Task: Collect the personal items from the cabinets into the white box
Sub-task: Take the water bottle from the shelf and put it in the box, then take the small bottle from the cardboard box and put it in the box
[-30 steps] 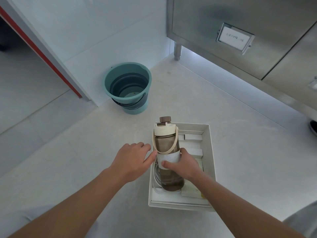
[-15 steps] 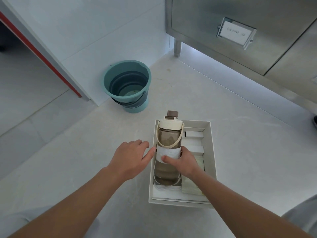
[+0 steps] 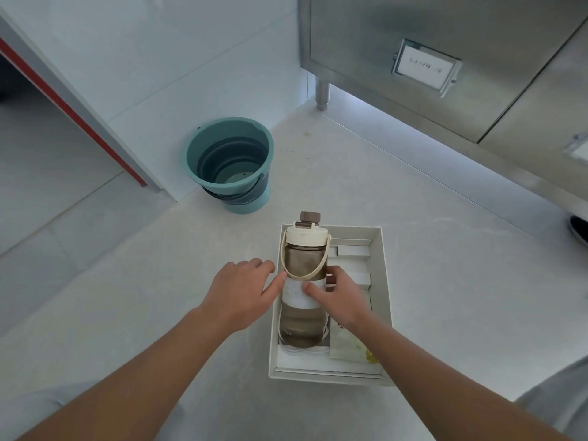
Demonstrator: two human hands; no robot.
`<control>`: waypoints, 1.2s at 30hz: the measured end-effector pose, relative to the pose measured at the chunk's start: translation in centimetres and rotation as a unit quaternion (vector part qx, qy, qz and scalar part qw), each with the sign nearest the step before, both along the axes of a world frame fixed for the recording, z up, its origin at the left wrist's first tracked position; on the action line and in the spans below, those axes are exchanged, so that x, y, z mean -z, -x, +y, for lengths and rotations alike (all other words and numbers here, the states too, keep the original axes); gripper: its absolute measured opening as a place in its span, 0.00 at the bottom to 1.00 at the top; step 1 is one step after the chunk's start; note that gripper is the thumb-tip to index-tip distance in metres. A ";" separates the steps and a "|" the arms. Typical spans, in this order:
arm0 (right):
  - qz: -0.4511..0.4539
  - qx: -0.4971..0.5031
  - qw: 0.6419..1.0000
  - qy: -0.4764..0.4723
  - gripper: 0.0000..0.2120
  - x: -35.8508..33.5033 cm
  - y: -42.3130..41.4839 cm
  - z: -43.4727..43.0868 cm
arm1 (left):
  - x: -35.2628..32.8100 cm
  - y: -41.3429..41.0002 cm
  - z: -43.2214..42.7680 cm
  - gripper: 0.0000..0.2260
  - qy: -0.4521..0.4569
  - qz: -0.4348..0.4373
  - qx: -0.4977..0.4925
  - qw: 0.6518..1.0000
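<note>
Right hand (image 3: 340,300) clamps one brown bottle (image 3: 304,281) in one white box (image 3: 383,281); left hand (image 3: 241,297) open beside it.

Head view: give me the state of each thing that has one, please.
Brown translucent water bottle: cap closed, lying in box.
White rectangular box: open, partly filled.
Teal collapsible bucket: upright, expanded.
Steel cabinet door: closed.
Right hand: gripping bottle.
Left hand: open, thumb touching bottle.

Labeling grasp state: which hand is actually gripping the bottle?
The right hand: its fingers and thumb wrap the brown bottle at the white band. The left hand is open beside the white box, only its thumb near the bottle.
</note>
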State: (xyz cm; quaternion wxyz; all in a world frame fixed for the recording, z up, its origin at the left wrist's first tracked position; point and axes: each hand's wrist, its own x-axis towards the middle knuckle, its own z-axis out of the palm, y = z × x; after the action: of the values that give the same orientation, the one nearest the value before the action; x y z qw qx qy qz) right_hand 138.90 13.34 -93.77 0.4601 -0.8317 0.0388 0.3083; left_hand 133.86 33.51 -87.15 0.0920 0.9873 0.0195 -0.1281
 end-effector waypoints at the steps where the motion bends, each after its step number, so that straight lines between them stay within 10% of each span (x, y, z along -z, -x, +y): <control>1: -0.012 0.008 1.000 -0.005 0.32 -0.4 -0.1 -0.2 | -0.3 -0.2 0.0 0.24 0.003 -0.005 -0.001 1.000; 17: -0.301 -0.177 0.919 0.181 0.27 -19.1 -4.1 -4.5 | -14.4 -3.5 -2.9 0.26 -0.027 -0.112 0.002 0.993; 36: -0.426 -0.096 0.874 0.211 0.24 -89.3 -5.8 -9.4 | -83.3 -4.8 -7.4 0.30 -0.037 -0.252 0.034 0.967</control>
State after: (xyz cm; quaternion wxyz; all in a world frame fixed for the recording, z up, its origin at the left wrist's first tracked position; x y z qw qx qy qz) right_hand 144.72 3.95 -4.50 0.2139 -0.9595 -0.1766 -0.0491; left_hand 138.66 26.09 -3.87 0.0528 0.9906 -0.0331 0.1221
